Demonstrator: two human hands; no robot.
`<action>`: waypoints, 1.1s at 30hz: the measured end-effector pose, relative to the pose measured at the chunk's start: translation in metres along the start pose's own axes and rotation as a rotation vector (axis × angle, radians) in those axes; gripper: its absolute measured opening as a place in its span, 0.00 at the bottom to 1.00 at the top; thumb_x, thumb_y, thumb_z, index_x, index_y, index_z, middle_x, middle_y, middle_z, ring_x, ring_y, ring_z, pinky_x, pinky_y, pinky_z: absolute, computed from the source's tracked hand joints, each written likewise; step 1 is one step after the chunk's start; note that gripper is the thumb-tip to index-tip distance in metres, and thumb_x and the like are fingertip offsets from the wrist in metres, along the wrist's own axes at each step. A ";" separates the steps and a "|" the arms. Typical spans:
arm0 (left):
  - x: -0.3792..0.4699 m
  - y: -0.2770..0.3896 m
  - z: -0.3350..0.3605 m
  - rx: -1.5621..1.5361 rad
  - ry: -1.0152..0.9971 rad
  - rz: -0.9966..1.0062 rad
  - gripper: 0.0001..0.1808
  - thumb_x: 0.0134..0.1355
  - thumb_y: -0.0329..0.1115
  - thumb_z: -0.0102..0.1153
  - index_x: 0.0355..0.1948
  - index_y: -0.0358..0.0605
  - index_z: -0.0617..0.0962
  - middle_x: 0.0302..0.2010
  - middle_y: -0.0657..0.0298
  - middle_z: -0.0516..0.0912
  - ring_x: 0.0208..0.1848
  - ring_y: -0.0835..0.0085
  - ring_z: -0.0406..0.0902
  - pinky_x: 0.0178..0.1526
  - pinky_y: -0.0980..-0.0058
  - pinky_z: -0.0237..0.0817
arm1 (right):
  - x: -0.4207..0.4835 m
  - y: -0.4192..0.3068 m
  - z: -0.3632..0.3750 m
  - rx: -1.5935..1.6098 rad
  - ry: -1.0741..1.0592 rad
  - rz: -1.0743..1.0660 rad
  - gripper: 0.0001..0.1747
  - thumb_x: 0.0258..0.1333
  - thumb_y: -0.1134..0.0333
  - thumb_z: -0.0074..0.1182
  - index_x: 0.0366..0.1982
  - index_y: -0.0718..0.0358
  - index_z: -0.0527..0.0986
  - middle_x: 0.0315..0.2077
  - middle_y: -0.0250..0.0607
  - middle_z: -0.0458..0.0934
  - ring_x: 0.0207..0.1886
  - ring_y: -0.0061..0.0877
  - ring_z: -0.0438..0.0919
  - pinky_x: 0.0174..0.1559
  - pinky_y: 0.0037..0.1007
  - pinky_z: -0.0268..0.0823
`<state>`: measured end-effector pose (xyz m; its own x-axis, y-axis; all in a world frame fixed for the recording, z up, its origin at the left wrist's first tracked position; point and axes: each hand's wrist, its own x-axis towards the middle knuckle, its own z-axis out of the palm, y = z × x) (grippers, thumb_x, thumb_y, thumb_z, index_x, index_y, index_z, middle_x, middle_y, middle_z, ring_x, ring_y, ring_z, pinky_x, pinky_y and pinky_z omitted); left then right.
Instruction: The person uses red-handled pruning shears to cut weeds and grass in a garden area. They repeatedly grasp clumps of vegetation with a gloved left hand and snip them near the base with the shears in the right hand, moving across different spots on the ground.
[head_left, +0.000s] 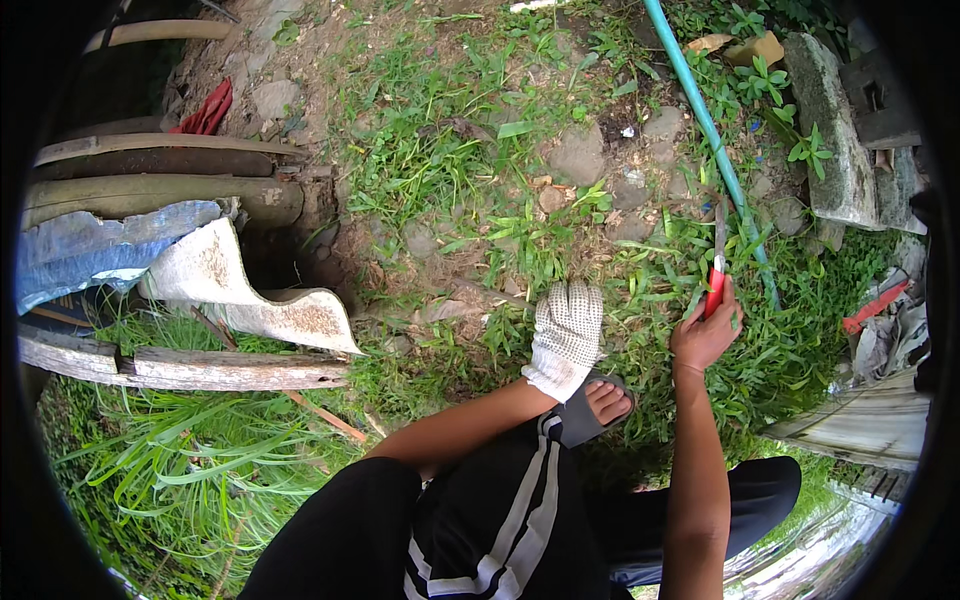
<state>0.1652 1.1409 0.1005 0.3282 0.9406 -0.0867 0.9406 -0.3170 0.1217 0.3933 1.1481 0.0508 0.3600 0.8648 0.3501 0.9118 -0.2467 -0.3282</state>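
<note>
My left hand (568, 334) wears a white knitted glove with dotted grip and rests low over the grass (517, 262), near my sandaled foot (606, 402). A thin dark stick or blade reaches left from beside its fingers; whether the glove holds it cannot be told. In my bare right hand (707, 328) is the red handle of a knife-like tool (718, 262). Its worn metal blade points away from me, just left of a green hose (709, 127). The tool's tip lies close to the weeds and soil.
Bamboo poles (165, 196), a wavy pale sheet (225, 277) and a weathered wooden plank (240, 369) lie at the left. Concrete blocks (832, 135) stand at the upper right. Stones (577, 154) sit among the grass ahead. A corrugated sheet (862, 420) is at the lower right.
</note>
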 end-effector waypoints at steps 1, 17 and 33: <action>0.001 0.001 0.004 0.058 0.033 0.040 0.34 0.57 0.39 0.60 0.66 0.40 0.74 0.62 0.46 0.76 0.62 0.47 0.73 0.62 0.46 0.66 | 0.000 0.000 0.000 0.001 -0.001 0.001 0.32 0.62 0.71 0.55 0.68 0.63 0.69 0.54 0.49 0.83 0.55 0.47 0.77 0.63 0.47 0.61; 0.018 -0.045 -0.043 -0.192 -0.148 -0.055 0.21 0.63 0.50 0.64 0.44 0.43 0.84 0.50 0.47 0.86 0.42 0.53 0.86 0.44 0.56 0.78 | -0.001 0.002 0.002 0.004 -0.008 0.004 0.32 0.63 0.70 0.55 0.69 0.62 0.68 0.53 0.49 0.83 0.54 0.46 0.78 0.65 0.46 0.59; 0.051 -0.064 -0.041 0.029 0.011 -0.413 0.60 0.50 0.60 0.75 0.73 0.30 0.63 0.68 0.37 0.71 0.70 0.41 0.68 0.70 0.47 0.60 | -0.001 0.004 0.001 0.003 -0.028 0.007 0.32 0.62 0.70 0.55 0.69 0.63 0.69 0.54 0.49 0.82 0.54 0.47 0.77 0.64 0.46 0.61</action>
<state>0.1181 1.2142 0.1284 -0.0782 0.9907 -0.1115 0.9951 0.0843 0.0508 0.3963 1.1466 0.0479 0.3603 0.8750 0.3233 0.9088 -0.2512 -0.3330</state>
